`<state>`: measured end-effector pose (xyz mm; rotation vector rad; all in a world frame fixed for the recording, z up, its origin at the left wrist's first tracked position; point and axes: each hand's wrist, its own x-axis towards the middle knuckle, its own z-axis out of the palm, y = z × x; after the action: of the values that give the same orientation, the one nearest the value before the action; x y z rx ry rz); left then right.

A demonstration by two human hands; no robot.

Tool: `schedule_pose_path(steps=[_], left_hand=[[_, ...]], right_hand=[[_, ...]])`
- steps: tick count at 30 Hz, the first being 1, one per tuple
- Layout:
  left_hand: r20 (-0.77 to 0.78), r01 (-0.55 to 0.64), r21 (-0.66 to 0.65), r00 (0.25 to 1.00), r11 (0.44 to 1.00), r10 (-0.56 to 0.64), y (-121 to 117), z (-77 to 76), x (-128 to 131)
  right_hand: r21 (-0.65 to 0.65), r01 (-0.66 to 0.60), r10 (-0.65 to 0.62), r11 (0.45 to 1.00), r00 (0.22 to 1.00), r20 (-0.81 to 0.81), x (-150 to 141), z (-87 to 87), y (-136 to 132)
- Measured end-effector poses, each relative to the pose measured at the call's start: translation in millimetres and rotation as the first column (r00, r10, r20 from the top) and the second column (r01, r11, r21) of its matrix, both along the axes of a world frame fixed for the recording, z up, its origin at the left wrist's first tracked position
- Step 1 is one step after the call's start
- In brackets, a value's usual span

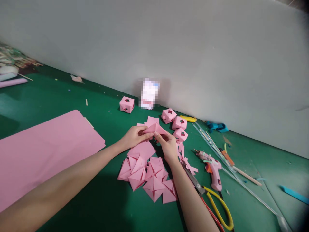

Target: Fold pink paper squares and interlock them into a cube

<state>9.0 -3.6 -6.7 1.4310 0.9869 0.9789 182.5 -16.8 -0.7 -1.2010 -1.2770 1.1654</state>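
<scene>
A folded piece of pink paper point(155, 129) is held up between both hands above the green table. My left hand point(138, 137) pinches its left side, thumb below and fingers behind. On its right side, my right hand point(167, 145) grips it with the thumb pressed near the middle. Just below the hands lie several folded pink paper squares point(154, 180), overlapping, with creased flaps. Close behind my right hand sit pink paper boxes point(180, 123) with diamond-shaped cutouts, and another such box point(126, 104) stands farther left. Pink paper scraps point(187, 164) lie beside my right wrist.
Large pink paper sheets point(55, 138) are stacked at left. Scissors with yellow handles point(217, 199) lie partly under my right forearm, near a pink glue gun point(212, 169). Clear glue sticks point(229, 172) stretch across the right. A blurred upright screen point(149, 93) leans on the grey wall.
</scene>
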Motion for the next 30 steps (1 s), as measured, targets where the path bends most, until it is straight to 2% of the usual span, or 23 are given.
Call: schedule_pose_path(steps=[5,9,12,17,22,30], left_hand=[[-0.033,0.019,0.018,0.999,1.0,-0.018,-1,-4.6,0],[-0.034,0.029,0.033,0.999,0.999,-0.028,-2,1.3,0],[-0.098,-0.018,0.075,0.995,0.997,0.025,-3,6.8,0],[-0.151,-0.076,0.176,0.983,0.982,0.103,-2,7.9,0],[-0.145,-0.075,0.184,0.984,0.98,0.103,0,5.4,-1],[-0.224,-0.093,0.224,0.964,0.97,0.144,0,3.3,-1]], right_hand=[[-0.004,-0.005,0.005,1.0,0.998,0.068,-1,0.3,0],[0.006,-0.065,0.065,0.998,0.996,0.067,-1,-0.8,-1],[0.03,-0.098,0.096,0.995,0.994,0.052,-1,-3.4,-1],[0.038,-0.061,0.058,0.997,0.995,0.077,-1,-6.6,-1],[0.067,-0.053,0.041,0.996,0.984,0.173,-1,-10.9,-1],[0.06,-0.013,0.004,0.998,0.987,0.161,-2,-11.0,-1]])
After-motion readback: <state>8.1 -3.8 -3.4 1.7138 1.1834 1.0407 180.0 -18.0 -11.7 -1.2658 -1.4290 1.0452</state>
